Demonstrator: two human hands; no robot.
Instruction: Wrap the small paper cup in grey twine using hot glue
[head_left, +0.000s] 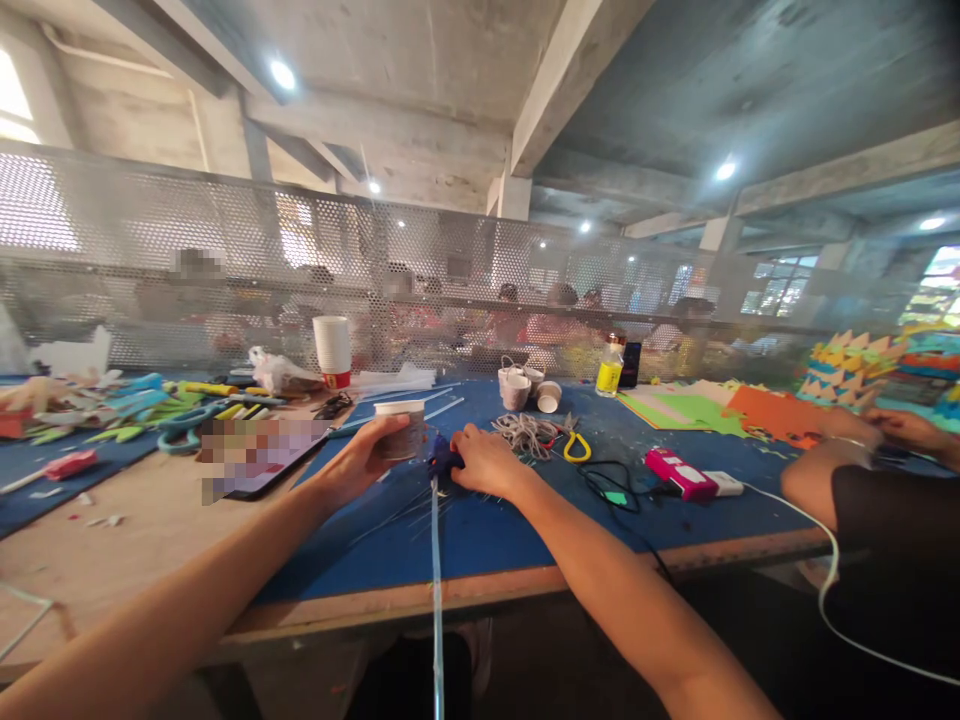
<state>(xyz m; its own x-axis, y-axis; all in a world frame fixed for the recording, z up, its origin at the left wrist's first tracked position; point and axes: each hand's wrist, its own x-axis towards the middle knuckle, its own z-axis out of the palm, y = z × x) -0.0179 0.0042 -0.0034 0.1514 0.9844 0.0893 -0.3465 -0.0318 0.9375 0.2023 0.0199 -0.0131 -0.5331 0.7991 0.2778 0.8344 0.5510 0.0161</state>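
Observation:
My left hand [371,447] is closed around a paper cup [399,408], holding it above the blue mat [360,570]. The cup's side looks grey and ridged, as if cord is wound round it. Right beside it, my right hand [484,460] grips a dark blue glue gun [442,457], its nozzle end close to the cup. A long clear glue stick [437,600] runs from the gun toward me, past the table's edge. Beyond my right hand lie a loose bundle of grey cord [525,434], yellow-handled scissors [577,447] and several small cord-wrapped cups [516,388].
A stack of paper cups [332,350] stands at back left, near a phone [277,465] and blue scissors [184,428]. A yellow-labelled bottle [610,366], coloured sheets [675,408] and a pink power strip [680,474] with cables lie right. A co-worker's arm [825,470] reaches in at right.

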